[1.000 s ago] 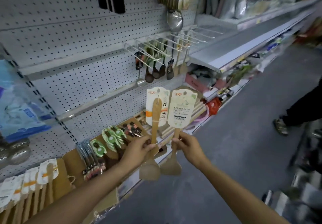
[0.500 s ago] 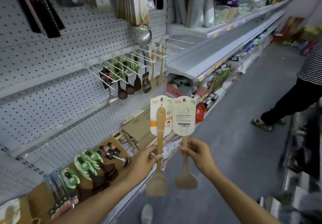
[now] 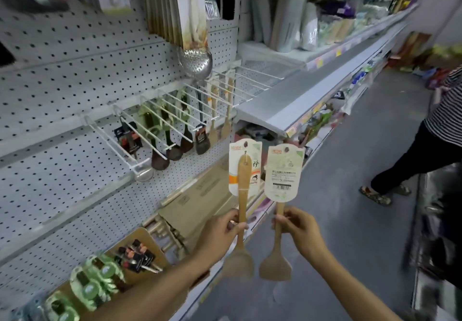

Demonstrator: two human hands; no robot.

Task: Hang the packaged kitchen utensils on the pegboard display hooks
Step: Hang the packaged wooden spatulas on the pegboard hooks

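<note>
Two wooden spatulas are held up side by side in front of the shelving, blades down and card labels at the top. Far left, the white pegboard [image 3: 62, 70] fills the wall, and a row of white wire hooks [image 3: 160, 120] sticks out from it, carrying dark ladles [image 3: 160, 160] and, further right, a few hanging wooden utensils [image 3: 215, 110]. A metal strainer [image 3: 195, 62] hangs above the hooks. On the near left shelf lie green-carded utensils [image 3: 92, 283] and flat cardboard boxes [image 3: 200, 200]. The left hand [image 3: 220, 233] pinches the handle of the left spatula [image 3: 242, 195], thumb and fingers clamped on the wood just below its orange and white card. Just beside it, apart from it, the right spatula [image 3: 280, 220] shows the barcode side of its card, and the right hand [image 3: 297, 228] grips its handle with curled fingers. Both spatulas are near the hooks but below and to the right of them, touching none. At the far right a person in a striped top [image 3: 445, 110] and dark trousers stands in the grey aisle.
</note>
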